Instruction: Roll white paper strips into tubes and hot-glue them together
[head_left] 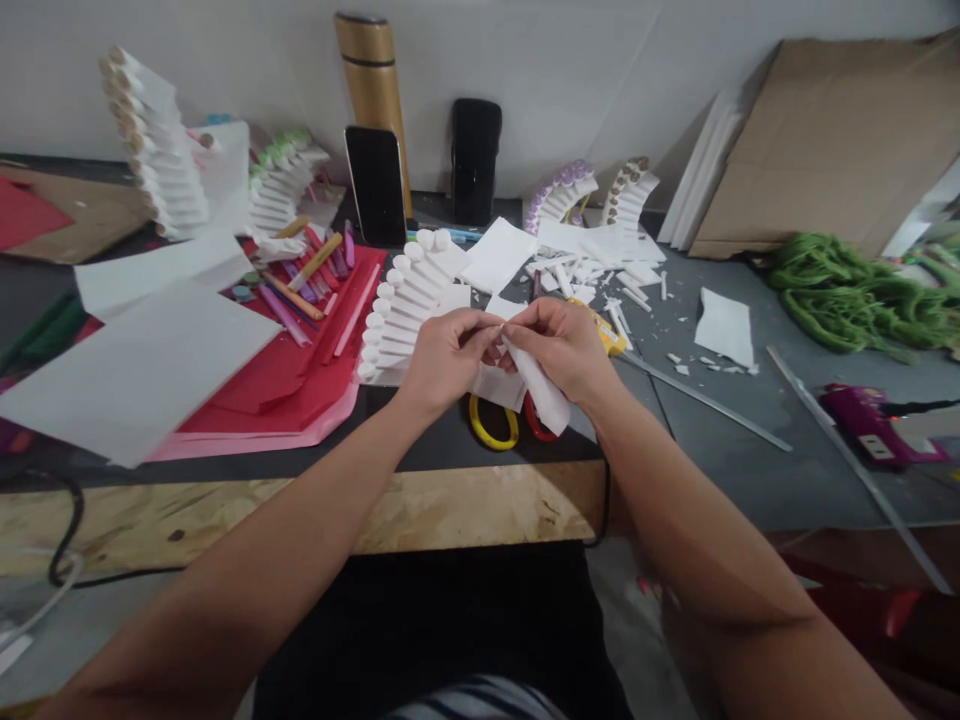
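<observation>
Both my hands meet over the table's middle, pinching one white paper strip [541, 388] between them. My left hand [444, 358] grips its upper end with curled fingers. My right hand [564, 345] is closed on the strip, which hangs down and to the right below it. Just behind my left hand lies a white fan of rolled paper pieces [405, 300]. Under my hands lie scissors with a yellow loop [493, 428] and a red loop [534, 421].
Red and pink sheets [289, 385] with pens [300, 285] lie left, under white sheets [142, 365]. Paper models [161, 145] stand at the back left, with two phones [375, 185] and a wooden flask [373, 85]. Scraps [600, 270], metal rulers [705, 400], green yarn [847, 295] and cardboard [832, 140] are right.
</observation>
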